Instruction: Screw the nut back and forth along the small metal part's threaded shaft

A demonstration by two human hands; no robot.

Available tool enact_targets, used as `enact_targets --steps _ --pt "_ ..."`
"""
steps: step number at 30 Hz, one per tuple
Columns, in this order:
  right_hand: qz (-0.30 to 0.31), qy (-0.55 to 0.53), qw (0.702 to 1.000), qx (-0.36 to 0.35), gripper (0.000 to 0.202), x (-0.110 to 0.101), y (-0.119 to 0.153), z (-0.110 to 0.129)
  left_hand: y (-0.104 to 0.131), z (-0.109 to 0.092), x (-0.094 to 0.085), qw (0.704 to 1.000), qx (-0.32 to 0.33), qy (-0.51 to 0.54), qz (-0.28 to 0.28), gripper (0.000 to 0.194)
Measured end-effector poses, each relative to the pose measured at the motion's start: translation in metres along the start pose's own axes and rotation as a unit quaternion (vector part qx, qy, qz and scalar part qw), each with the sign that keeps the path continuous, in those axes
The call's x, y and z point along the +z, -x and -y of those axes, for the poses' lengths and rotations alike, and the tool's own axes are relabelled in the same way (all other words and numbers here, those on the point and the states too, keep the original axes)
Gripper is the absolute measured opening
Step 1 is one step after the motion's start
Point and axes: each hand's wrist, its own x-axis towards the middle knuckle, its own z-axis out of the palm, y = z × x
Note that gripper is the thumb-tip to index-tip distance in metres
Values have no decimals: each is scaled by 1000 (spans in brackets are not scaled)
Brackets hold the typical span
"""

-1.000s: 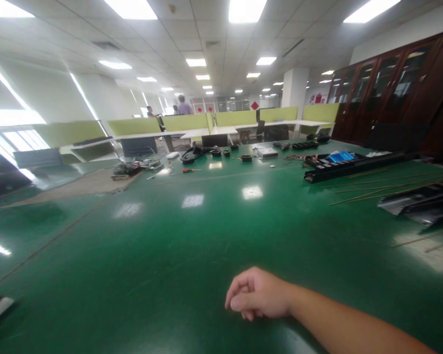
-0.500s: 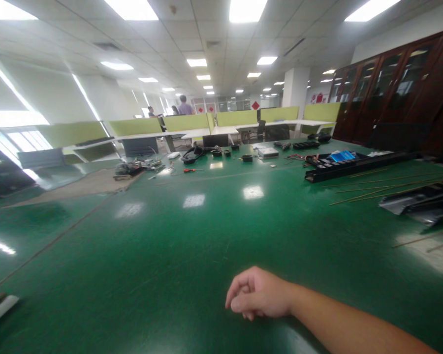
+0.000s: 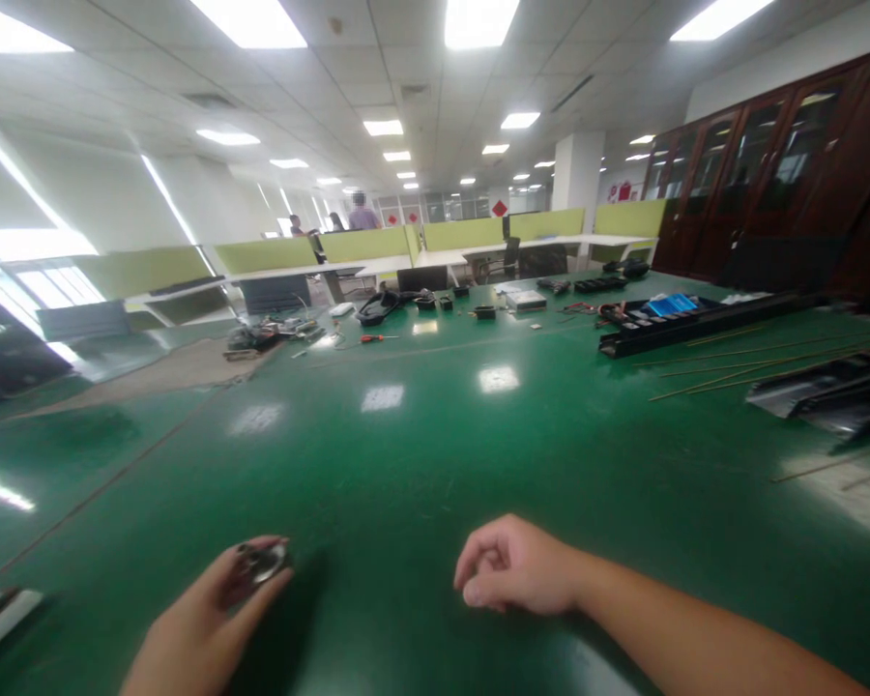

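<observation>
At the lower left, my left hand (image 3: 203, 614) grips a small round object (image 3: 267, 561) with a shiny metallic face and a dark edge. Thumb and fingers pinch it from either side, above the green tabletop (image 3: 406, 464); its exact kind is too blurred to tell. My right hand (image 3: 518, 568) is at the lower middle, low over the green surface. Its fingers curl inward in a loose fist with the thumb along them, and nothing shows in it.
A grey-white edged item (image 3: 4, 623) lies at the left edge. Farther off are an orange screwdriver (image 3: 372, 338), a white box (image 3: 526, 301) and several black parts. Long black channels (image 3: 696, 327) and thin rods (image 3: 739, 372) lie on the right. People (image 3: 362, 215) are behind green partitions.
My left hand has come into view from below at the left, holding the round metallic object. My right hand has shifted very slightly to the right, its fingers still curled.
</observation>
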Motion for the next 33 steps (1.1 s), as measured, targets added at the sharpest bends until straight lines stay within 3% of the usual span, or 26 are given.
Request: enact_targets --steps 2,6,9,18,25,29,33 --pt "-70 27 997 -33 21 -4 -1 -2 -11 -31 24 995 50 43 71 52" --pt "-204 70 973 -84 19 -9 -4 -5 -16 -104 76 976 143 109 123 26" --pt "-247 86 960 -101 26 -9 -5 -6 -12 -127 102 961 168 151 162 21" --pt "-255 128 956 -71 44 -8 -3 -7 -9 -85 132 950 163 173 201 21" --pt "-261 161 951 -41 37 -6 0 -4 -9 -90 135 938 215 176 205 20" --pt "-264 168 950 -20 35 -5 1 -3 -6 -94 132 924 238 184 238 23" --pt "-268 165 948 -42 35 -6 0 -3 -3 -92 135 917 246 198 244 28"
